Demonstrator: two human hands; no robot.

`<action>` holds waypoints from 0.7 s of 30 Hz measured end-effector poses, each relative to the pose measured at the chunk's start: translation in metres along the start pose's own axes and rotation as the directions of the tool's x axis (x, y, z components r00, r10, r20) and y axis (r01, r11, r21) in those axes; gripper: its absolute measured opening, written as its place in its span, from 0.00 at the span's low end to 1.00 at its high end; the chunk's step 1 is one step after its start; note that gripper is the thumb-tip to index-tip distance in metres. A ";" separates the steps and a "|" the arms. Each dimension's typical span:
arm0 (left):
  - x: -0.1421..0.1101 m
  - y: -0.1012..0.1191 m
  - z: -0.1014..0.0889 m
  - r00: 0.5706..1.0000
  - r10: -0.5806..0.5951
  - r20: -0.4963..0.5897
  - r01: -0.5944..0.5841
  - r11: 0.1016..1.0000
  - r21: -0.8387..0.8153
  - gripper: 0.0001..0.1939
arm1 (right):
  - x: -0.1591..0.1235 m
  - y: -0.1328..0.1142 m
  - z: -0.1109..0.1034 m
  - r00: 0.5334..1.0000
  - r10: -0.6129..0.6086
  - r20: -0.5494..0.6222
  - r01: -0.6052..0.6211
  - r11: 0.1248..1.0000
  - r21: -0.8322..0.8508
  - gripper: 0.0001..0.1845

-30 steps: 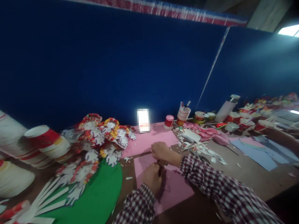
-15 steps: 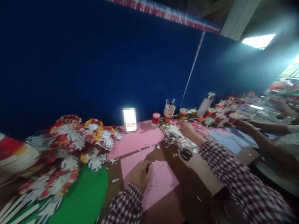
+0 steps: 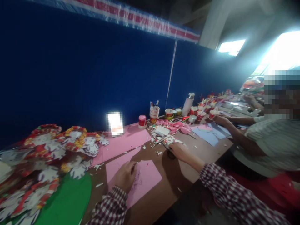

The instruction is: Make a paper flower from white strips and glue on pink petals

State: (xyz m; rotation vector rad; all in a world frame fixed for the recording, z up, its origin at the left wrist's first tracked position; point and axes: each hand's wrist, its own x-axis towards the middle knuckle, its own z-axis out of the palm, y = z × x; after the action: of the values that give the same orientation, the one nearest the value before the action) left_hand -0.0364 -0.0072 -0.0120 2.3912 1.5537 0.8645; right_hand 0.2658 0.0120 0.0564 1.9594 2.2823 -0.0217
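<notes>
My left hand (image 3: pixel 126 177) rests on a pink paper sheet (image 3: pixel 150 176) with its fingers curled closed. Purple drawn outlines show on the paper beside the fingertips; whatever the fingers pinch is hidden. Further right, my right hand (image 3: pixel 181 153) is down at the table with its fingers closed round the dark handles of a pair of scissors (image 3: pixel 171 154). The blades lie toward a heap of white paper scraps (image 3: pixel 162 131), which partly hides them.
Paper figures with red and yellow rims (image 3: pixel 75 137) pile up at left, by a green board (image 3: pixel 67 200). Behind stand a pink-topped cup (image 3: pixel 142 122), stacked cups (image 3: pixel 154 114) and a flask (image 3: pixel 188 104). A co-worker's arm (image 3: pixel 225 123) is at right, near blue paper (image 3: pixel 208 134).
My right hand has come from the pink scraps at the back down to the scissors. The view has swung right. My left hand stays on the pink sheet.
</notes>
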 end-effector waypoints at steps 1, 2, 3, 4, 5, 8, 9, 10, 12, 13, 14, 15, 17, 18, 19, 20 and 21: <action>-0.001 0.001 0.000 1.000 0.024 -0.019 -0.023 0.999 0.035 0.13 | -0.002 0.005 -0.002 1.000 -0.022 0.002 0.022 1.000 -0.009 0.12; -0.002 0.001 -0.001 0.998 0.052 -0.036 -0.049 0.996 0.068 0.13 | -0.004 0.011 -0.004 0.999 -0.037 0.008 0.037 0.999 -0.021 0.12; -0.002 0.002 -0.001 0.996 0.079 -0.052 -0.073 0.993 0.097 0.13 | -0.005 0.016 -0.006 0.999 -0.037 0.016 0.037 0.999 -0.035 0.12; -0.002 0.003 -0.002 0.993 0.102 -0.060 -0.094 0.989 0.117 0.13 | -0.003 0.021 -0.007 0.999 -0.026 0.018 0.027 0.999 -0.046 0.11; -0.002 0.005 -0.002 0.991 0.116 -0.067 -0.106 0.985 0.135 0.13 | 0.000 0.025 -0.009 1.000 -0.008 0.013 0.009 0.998 -0.054 0.12; 0.000 0.010 -0.004 0.990 0.130 -0.057 -0.118 0.977 0.180 0.14 | 0.019 0.028 -0.011 0.999 0.019 -0.041 -0.022 0.998 -0.060 0.15; 0.000 0.012 -0.005 0.990 0.132 -0.051 -0.120 0.974 0.190 0.14 | 0.027 0.027 -0.010 0.998 0.005 -0.069 -0.009 0.998 -0.061 0.15; 0.001 0.014 -0.007 0.989 0.138 -0.048 -0.126 0.972 0.196 0.15 | 0.036 0.025 -0.008 0.996 -0.018 -0.092 0.012 0.998 -0.066 0.15; 0.000 0.015 -0.010 0.985 0.163 -0.057 -0.148 0.968 0.201 0.14 | 0.052 0.021 -0.002 0.989 -0.080 -0.123 0.068 0.993 -0.096 0.15; -0.001 0.016 -0.012 0.981 0.182 -0.067 -0.166 0.966 0.198 0.14 | 0.059 0.019 0.002 0.985 -0.111 -0.133 0.096 0.988 -0.119 0.15; -0.002 0.016 -0.014 0.976 0.205 -0.078 -0.187 0.964 0.191 0.14 | 0.063 0.019 0.005 0.982 -0.135 -0.136 0.115 0.983 -0.141 0.15; -0.004 0.016 -0.016 0.971 0.221 -0.089 -0.203 0.962 0.182 0.13 | 0.067 0.019 0.007 0.979 -0.148 -0.139 0.126 0.979 -0.160 0.14; -0.009 0.016 -0.020 0.965 0.235 -0.112 -0.216 0.963 0.158 0.12 | 0.069 0.022 0.009 0.977 -0.159 -0.144 0.131 0.973 -0.188 0.13; -0.011 0.016 -0.021 0.965 0.232 -0.120 -0.214 0.966 0.147 0.12 | 0.069 0.024 0.008 0.976 -0.161 -0.145 0.132 0.972 -0.194 0.13; -0.012 0.017 -0.022 0.967 0.223 -0.125 -0.206 0.969 0.138 0.12 | 0.068 0.026 0.006 0.976 -0.161 -0.145 0.132 0.972 -0.195 0.12; -0.013 0.019 -0.022 0.968 0.215 -0.126 -0.199 0.972 0.129 0.11 | 0.067 0.028 0.003 0.975 -0.162 -0.149 0.132 0.972 -0.193 0.13; -0.013 0.021 -0.022 0.970 0.208 -0.125 -0.194 0.974 0.119 0.11 | 0.065 0.030 0.000 0.974 -0.165 -0.158 0.134 0.973 -0.188 0.13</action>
State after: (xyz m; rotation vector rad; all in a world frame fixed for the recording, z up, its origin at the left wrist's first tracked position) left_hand -0.0360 -0.0321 0.0104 2.6533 1.4545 1.0301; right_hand 0.2858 0.0808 0.0516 1.7600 2.4392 0.3373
